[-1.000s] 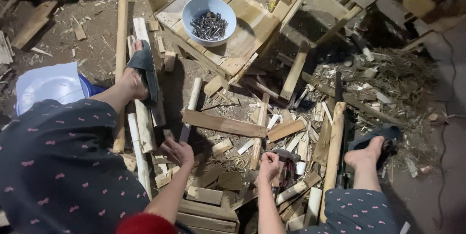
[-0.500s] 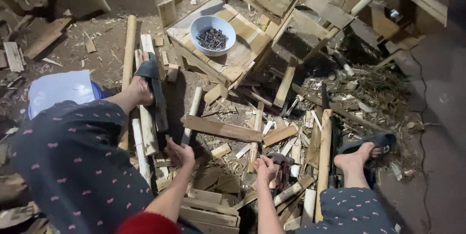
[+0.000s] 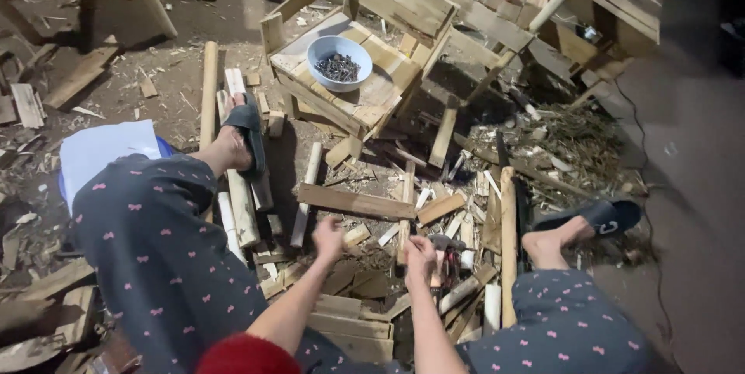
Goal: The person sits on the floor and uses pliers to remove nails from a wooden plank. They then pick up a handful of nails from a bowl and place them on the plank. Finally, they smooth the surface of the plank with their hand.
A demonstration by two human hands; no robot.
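Head view: the left hand [image 3: 329, 236] hangs over a heap of split wood scraps [image 3: 365, 277], its fingers curled loosely inward; whether they pinch anything cannot be told. Just beyond its fingertips, toward the top of the picture, a flat wooden slat [image 3: 355, 202] lies crosswise on the pile, apart from the hand. The right hand [image 3: 421, 254] is closed in a fist around a dark-handled tool, probably a hammer [image 3: 448, 245], whose head pokes out to the right of the knuckles. A narrow upright stick [image 3: 404, 223] stands between the two hands, close beside the right fingers; contact cannot be judged. Far past both hands, a pale blue bowl [image 3: 338, 62] of dark nails sits on a low wooden stool [image 3: 378, 93]. Sandalled feet rest to either side of the pile.
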